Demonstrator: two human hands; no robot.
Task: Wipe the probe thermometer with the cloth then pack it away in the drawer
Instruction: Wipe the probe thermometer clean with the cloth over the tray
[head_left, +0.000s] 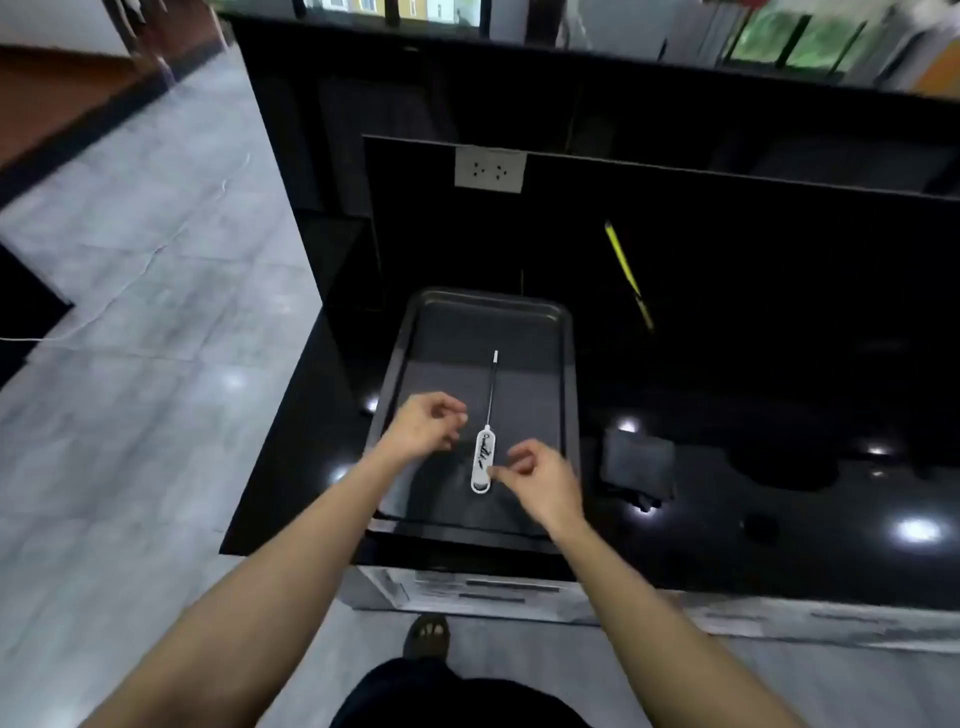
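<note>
The thermometer (483, 457) lies mid-tray (569, 374), near its front edge. Both hands, left (426, 426) and right (540, 475), hover loosely curled, empty. Pickup seems underway; next, fetch the cloth (638, 462) right of the tray.

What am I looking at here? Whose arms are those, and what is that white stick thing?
The one picture comes from a camera worn on a person's head, looking down, so you see their own two arms. The white stick is a probe thermometer with a thin metal spike, lying in a dark tray on a shiny black counter. The right hand touches its white handle with its fingertips; the left hand hovers beside it, holding nothing. A folded dark cloth lies right of the tray, for wiping.
</note>
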